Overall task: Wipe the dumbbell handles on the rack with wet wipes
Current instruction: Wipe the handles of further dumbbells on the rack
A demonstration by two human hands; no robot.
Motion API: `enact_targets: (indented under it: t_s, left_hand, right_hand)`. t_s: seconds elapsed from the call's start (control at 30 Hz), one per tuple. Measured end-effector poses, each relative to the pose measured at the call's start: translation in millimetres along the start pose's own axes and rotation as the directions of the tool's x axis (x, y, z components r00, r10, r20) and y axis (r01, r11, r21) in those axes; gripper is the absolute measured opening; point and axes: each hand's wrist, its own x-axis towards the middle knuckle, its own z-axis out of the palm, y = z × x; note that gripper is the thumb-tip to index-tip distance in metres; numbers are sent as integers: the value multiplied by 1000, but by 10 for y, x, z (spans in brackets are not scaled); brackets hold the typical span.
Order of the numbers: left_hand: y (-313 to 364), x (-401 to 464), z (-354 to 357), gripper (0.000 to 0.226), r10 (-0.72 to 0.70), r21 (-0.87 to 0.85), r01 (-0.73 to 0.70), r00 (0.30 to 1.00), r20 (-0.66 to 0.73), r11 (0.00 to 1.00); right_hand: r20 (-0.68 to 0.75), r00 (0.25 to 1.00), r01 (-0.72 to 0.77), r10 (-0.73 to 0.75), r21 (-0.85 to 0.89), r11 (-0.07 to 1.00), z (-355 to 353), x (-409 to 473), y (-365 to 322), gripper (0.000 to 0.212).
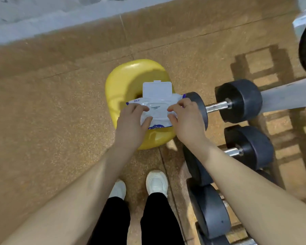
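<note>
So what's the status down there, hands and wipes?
Left hand and right hand both grip the wet wipes pack, lid flipped open. No wipe out yet. Dumbbell handles untouched, nothing blocking.

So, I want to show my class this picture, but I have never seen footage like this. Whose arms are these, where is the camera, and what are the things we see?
No machine here: a person wears a camera on the head, looking forward and down, so you see their own arms, legs and white shoes. There is only this one view.

Both hands are on a pack of wet wipes that rests on a yellow stool. Its white flip lid stands open. The left hand grips the pack's left side, and the right hand pinches at the opening in the middle. No wipe has come out yet.

To the right is a rack of black dumbbells with shiny metal handles. Those handles are what will be wiped. The floor is brown and speckled.
</note>
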Motion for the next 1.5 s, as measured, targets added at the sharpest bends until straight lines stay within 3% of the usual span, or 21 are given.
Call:
enact_targets:
  t_s: [0.1, 0.23, 0.47, 0.67, 0.77, 0.93, 1.1, 1.23, 1.37, 1.5]
  left_hand:
    - [-58, 110, 181, 43, 81, 131, -73, 995, -55, 989]
    - [-16, 261, 279, 35, 79, 205, -66, 995, -54, 977]
    - [-3, 414, 226, 21, 59, 134, -67, 996, 65, 989]
    - [-149, 536, 112, 19, 109, 44, -118, 981, 158, 992]
    - [-170, 624, 77, 20, 127, 73, -142, 975, 181, 987]
    - [-242, 665, 94, 20, 187, 105, -208, 965, 182, 972]
    - [-310, 608, 130, 11, 213, -35, -210, 971, 108, 977]
    - [-315, 568, 167, 8, 154, -122, -148, 987, 47, 981]
    - [-308, 548, 196, 8, 140, -139, -135, 990, 26, 981]
    - [-291, 519, 228, 7, 163, -137, -159, 987, 13, 978]
  right_hand:
    - [-143, 988, 60, -64, -37, 998, 210, 18, 0, 12]
    - [-209, 969, 138, -132, 14, 990, 307, 54, -25, 19]
    - [-136, 969, 211, -206, 27, 977, 376, 136, -31, 30]
    - [31, 991, 133, -129, -194, 972, 342, 234, -137, 27]
    - [19, 994, 108, -108, -345, 933, 348, 304, -200, 42]
    - [17, 990, 132, -138, -427, 895, 381, 357, -221, 45]
    - [-17, 989, 123, -150, -484, 866, 389, 389, -228, 48]
    - [-88, 979, 135, -185, -401, 906, 418, 393, -189, 43]
    - [-212, 955, 161, -206, -213, 964, 489, 392, -120, 15]
    - [-220, 950, 239, -224, 41, 970, 523, 308, 5, 18]
